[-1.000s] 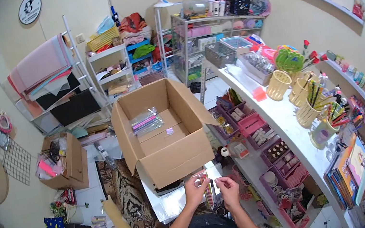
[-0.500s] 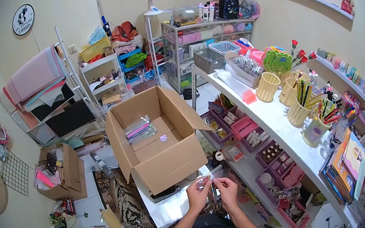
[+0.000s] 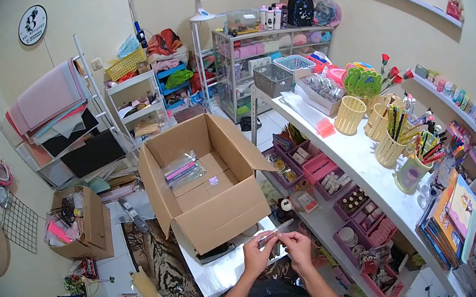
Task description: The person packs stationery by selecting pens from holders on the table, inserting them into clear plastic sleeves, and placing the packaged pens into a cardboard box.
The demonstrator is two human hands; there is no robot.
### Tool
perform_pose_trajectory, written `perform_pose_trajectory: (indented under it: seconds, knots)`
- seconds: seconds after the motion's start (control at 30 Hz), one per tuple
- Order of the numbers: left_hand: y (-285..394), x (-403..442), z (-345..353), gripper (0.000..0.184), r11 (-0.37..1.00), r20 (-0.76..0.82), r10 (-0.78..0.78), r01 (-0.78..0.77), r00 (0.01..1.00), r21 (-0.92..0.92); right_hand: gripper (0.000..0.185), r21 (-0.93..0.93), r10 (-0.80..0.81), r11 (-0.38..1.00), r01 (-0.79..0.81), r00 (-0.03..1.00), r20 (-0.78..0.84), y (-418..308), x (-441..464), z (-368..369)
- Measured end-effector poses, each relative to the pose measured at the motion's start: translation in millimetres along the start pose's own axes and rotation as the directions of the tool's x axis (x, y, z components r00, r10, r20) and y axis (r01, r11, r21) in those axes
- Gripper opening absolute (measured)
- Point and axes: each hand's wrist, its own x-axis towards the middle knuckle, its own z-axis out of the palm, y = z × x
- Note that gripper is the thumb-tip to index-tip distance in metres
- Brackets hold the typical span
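Close together in front of my body, both hands grip a clear plastic packet [image 3: 279,229] with slim dark and reddish items in it. My left hand [image 3: 259,254] pinches its left side. My right hand [image 3: 297,246] has its fingers closed on the right side. Just beyond my hands stands an open cardboard box [image 3: 222,218], its flaps spread. Inside the box lie a clear bag of pink and purple pens [image 3: 183,171] and a small pale lilac piece [image 3: 213,181]. Under the box is a white table [image 3: 212,275].
At the right runs a long white shelf [image 3: 339,143] with yellow pen baskets [image 3: 348,115] and books [image 3: 463,214], above pink trays [image 3: 319,166]. A smaller filled box [image 3: 95,221] and a tiger-pattern mat [image 3: 163,263] lie to the left. A glass cabinet [image 3: 228,74] stands behind.
The view has shifted slightly. My right hand has come in to meet my left at the packet, which is now folded or tilted flatter between them.
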Motion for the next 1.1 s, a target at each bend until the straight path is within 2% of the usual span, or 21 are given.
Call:
perform_pose_trajectory:
  seconds: [0.2, 0.37, 0.5, 0.57, 0.7, 0.77, 0.8, 0.87, 0.9, 0.97, 1.1]
  knots:
    - [10, -5, 1, 0.024, 0.999, 0.013, 0.023, -0.023, 1.000, -0.027, 0.014, -0.044, 0.049, 0.998, -0.048, 0.999, 0.018, -1, 0, -5]
    - [20, -5, 1, 0.024, 0.998, 0.035, 0.037, -0.035, 0.999, -0.060, 0.025, -0.074, 0.115, 0.991, -0.111, 0.992, 0.054, 1, 0, -13]
    - [13, -7, -2, 0.024, 0.993, 0.066, 0.007, 0.001, 0.998, -0.116, 0.030, -0.103, 0.114, 0.989, -0.110, 0.993, 0.041, 7, 0, -17]
    - [18, -9, -4, 0.024, 0.976, 0.108, -0.004, 0.027, 0.994, -0.216, 0.034, -0.090, 0.067, 0.994, -0.061, 0.996, 0.064, 12, 1, -21]
    - [19, -11, -9, 0.025, 0.981, 0.152, 0.004, 0.025, 0.988, -0.194, 0.038, -0.115, 0.058, 0.992, -0.060, 0.998, -0.014, 10, -7, -18]
    - [24, -13, -12, 0.025, 0.948, 0.171, -0.009, 0.063, 0.985, -0.312, 0.039, -0.251, -0.154, 0.957, 0.146, 0.988, -0.013, 24, -4, -24]
    - [24, -13, -14, 0.025, 0.948, 0.167, -0.012, 0.064, 0.986, -0.311, 0.039, -0.250, -0.150, 0.958, 0.143, 0.989, -0.011, 29, -2, -27]
    - [24, -11, -18, 0.024, 0.950, 0.146, -0.026, 0.070, 0.989, -0.303, 0.051, -0.443, -0.249, 0.870, 0.216, 0.968, -0.017, 39, 3, -34]
    - [24, -12, -20, 0.024, 0.951, 0.144, -0.028, 0.071, 0.989, -0.302, 0.051, -0.443, -0.246, 0.871, 0.215, 0.969, -0.015, 36, -1, -33]
    - [25, -11, -23, 0.025, 0.961, 0.125, -0.039, 0.071, 0.991, -0.266, 0.056, -0.673, -0.365, 0.696, 0.250, 0.930, -0.032, 27, -7, -31]
    - [30, -9, -27, 0.025, 0.952, 0.101, -0.025, 0.055, 0.995, -0.300, 0.069, -0.744, -0.401, 0.606, 0.280, 0.916, 0.018, 5, -17, -27]
